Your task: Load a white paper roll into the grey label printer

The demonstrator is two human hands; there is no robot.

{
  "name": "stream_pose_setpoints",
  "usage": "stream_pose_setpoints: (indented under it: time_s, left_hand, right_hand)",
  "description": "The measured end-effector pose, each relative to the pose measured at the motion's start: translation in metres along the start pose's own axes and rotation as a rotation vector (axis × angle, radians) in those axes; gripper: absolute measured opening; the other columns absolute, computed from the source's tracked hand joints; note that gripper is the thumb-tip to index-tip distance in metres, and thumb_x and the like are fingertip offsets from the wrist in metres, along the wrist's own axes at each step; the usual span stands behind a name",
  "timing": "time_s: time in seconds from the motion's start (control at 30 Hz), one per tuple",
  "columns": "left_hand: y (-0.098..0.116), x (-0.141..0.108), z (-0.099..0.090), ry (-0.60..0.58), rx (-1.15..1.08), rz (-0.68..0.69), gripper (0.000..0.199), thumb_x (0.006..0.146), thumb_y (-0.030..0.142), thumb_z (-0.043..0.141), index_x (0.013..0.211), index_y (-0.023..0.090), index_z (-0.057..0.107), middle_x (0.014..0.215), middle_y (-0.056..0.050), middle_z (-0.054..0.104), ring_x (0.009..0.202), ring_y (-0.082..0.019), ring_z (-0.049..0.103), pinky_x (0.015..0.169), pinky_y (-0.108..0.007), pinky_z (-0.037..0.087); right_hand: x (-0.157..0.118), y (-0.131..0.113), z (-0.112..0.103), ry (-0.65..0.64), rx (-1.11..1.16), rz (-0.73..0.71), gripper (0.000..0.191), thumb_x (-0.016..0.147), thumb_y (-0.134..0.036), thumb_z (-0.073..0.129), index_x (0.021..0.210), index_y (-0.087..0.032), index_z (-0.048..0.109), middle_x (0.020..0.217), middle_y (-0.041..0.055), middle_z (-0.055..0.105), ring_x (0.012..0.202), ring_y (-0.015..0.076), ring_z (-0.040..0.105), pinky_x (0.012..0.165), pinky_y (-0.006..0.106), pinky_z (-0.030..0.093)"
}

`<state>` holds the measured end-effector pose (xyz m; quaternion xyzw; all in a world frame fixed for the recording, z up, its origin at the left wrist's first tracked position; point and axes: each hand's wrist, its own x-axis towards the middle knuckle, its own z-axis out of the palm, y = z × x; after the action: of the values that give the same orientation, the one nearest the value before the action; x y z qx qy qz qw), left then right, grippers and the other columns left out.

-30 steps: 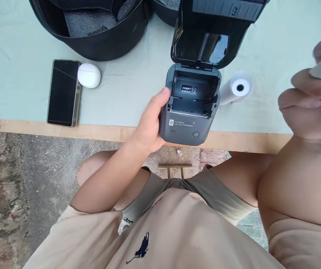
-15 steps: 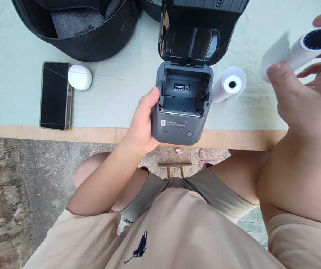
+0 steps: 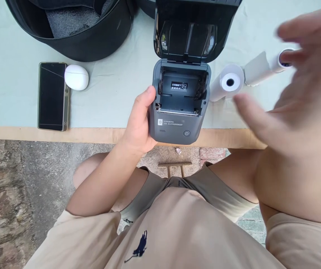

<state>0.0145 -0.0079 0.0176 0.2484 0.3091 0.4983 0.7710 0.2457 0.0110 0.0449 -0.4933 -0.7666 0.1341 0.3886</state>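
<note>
My left hand (image 3: 140, 121) grips the left side of a dark grey portable label printer (image 3: 174, 127) at the table's front edge. The printer's black lid (image 3: 188, 35) is flipped up, and its paper bay (image 3: 178, 99) holds no roll. Blurred by motion, my right hand (image 3: 297, 97) hovers over the right side of the table with fingers spread and nothing in them. Just right of the printer stands a white paper roll (image 3: 230, 82) with a dark core hole. A second, slimmer paper roll (image 3: 279, 63) with a loose paper end lies beyond it, partly hidden by my right fingers.
An unzipped black case (image 3: 101, 43) with grey foam sits at the back left. Below it lie a phone (image 3: 52, 96) and a white oval earbud case (image 3: 76, 77) touching its edge. The wooden table edge (image 3: 107, 135) runs above my knees.
My right hand has let go of the slim paper roll, which now lies on the table, and has moved left with fingers spreading. My left hand still holds the printer.
</note>
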Motion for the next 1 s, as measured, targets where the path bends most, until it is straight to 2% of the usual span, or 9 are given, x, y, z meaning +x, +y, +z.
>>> stream_pose_setpoints:
  time_s: [0.1,0.2,0.3,0.43,0.53,0.63,0.73,0.9,1.0]
  left_hand:
    - [-0.002,0.001,0.001,-0.009,-0.041,0.044,0.045,0.095,0.043,0.03,0.103,0.018,0.066,0.101,-0.002,0.074,0.099,-0.017,0.068,0.094,-0.031,0.053]
    - [-0.003,0.0,0.001,0.035,-0.022,0.042,0.046,0.095,0.045,0.03,0.103,0.019,0.066,0.102,-0.001,0.073,0.099,-0.017,0.068,0.093,-0.031,0.053]
    - [-0.003,0.0,0.001,0.077,0.034,0.023,0.047,0.093,0.051,0.032,0.103,0.021,0.067,0.099,-0.001,0.073,0.099,-0.018,0.068,0.09,-0.031,0.054]
    - [-0.001,0.0,0.001,0.061,0.045,0.013,0.043,0.093,0.049,0.034,0.1,0.021,0.066,0.097,-0.001,0.073,0.105,-0.019,0.067,0.093,-0.032,0.052]
    - [-0.001,0.001,0.0,0.066,0.024,0.014,0.045,0.094,0.048,0.03,0.101,0.021,0.066,0.099,-0.001,0.073,0.107,-0.019,0.067,0.092,-0.032,0.053]
    - [-0.002,0.001,-0.003,0.047,0.03,0.017,0.048,0.094,0.05,0.031,0.104,0.02,0.065,0.1,-0.001,0.073,0.104,-0.02,0.068,0.09,-0.033,0.055]
    - [-0.003,0.002,-0.006,-0.027,0.043,0.016,0.048,0.092,0.054,0.036,0.106,0.018,0.065,0.1,-0.003,0.072,0.107,-0.022,0.067,0.091,-0.036,0.056]
    - [-0.006,0.001,-0.004,-0.046,0.049,0.075,0.037,0.09,0.05,0.048,0.105,0.019,0.061,0.11,-0.006,0.069,0.125,-0.025,0.056,0.102,-0.036,0.05]
    - [-0.007,0.0,-0.002,0.02,0.04,0.066,0.028,0.088,0.043,0.056,0.106,0.021,0.058,0.106,-0.003,0.069,0.123,-0.024,0.059,0.1,-0.036,0.051]
  right_hand:
    - [0.0,-0.008,0.017,-0.223,-0.17,-0.118,0.075,0.073,-0.031,0.068,0.139,-0.024,0.035,0.139,0.0138,0.046,0.133,0.0289,0.044,0.1,0.047,0.046]
    - [0.0,-0.004,0.027,-0.279,-0.259,0.056,0.067,0.075,-0.031,0.066,0.136,-0.021,0.038,0.132,0.0138,0.054,0.119,0.0276,0.056,0.091,0.044,0.052]
    - [0.0,0.004,0.029,-0.25,-0.259,0.229,0.069,0.07,-0.032,0.072,0.13,-0.023,0.041,0.099,0.0069,0.067,0.08,0.0194,0.063,0.069,0.034,0.052]
    - [0.001,0.009,0.029,-0.051,-0.026,0.221,0.054,0.064,-0.045,0.079,0.104,-0.023,0.05,0.071,-0.0012,0.056,0.056,0.0095,0.046,0.051,0.026,0.038]
    - [0.005,0.004,0.027,0.081,0.173,0.076,0.043,0.07,-0.054,0.073,0.092,-0.022,0.055,0.08,0.0017,0.056,0.069,0.0117,0.053,0.057,0.027,0.042]
    - [0.007,-0.007,0.024,0.122,0.259,-0.006,0.032,0.083,-0.042,0.064,0.111,-0.026,0.06,0.105,0.0007,0.063,0.104,0.0173,0.061,0.091,0.034,0.051]
    - [0.007,-0.024,0.021,0.089,0.213,-0.036,0.035,0.09,-0.031,0.054,0.125,-0.029,0.054,0.127,-0.0048,0.056,0.128,0.0181,0.051,0.113,0.036,0.041]
    - [0.012,-0.051,0.024,-0.063,0.025,-0.134,0.032,0.079,-0.022,0.062,0.11,-0.024,0.054,0.107,-0.0009,0.061,0.098,0.0169,0.062,0.077,0.032,0.052]
    - [0.018,-0.058,0.028,-0.14,-0.184,-0.114,0.019,0.081,-0.019,0.055,0.099,-0.026,0.053,0.1,-0.0022,0.065,0.094,0.0199,0.064,0.072,0.036,0.049]
